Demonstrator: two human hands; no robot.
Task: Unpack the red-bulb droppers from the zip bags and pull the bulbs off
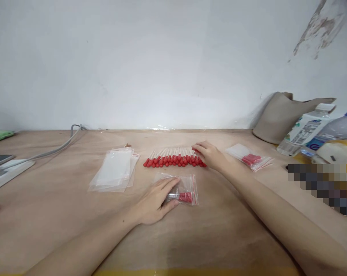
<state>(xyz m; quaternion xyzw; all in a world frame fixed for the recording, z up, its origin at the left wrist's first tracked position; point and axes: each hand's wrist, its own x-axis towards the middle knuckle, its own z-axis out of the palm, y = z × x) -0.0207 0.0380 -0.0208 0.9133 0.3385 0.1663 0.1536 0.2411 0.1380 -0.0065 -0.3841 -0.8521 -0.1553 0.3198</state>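
Observation:
A clear zip bag (187,186) lies on the table with several red-headed sticks (185,197) inside. My left hand (156,201) rests on its left part, fingers stretched out and thumb apart from them. Farther back, a row of pale sticks with red heads (173,161) lies side by side, heads toward me. At the right end of that row is my right hand (209,154), its fingers curled and closed, with a bit of red showing at the fingertips. How many sticks are in those fingers is hidden.
Left of the row lies a stack of clear zip bags (113,170). To the right, filled zip bags (249,158) lie partly behind my right forearm. Plastic bottles (305,128) and a grey-brown container (277,117) stand far right. A grey cable (58,147) runs along the left.

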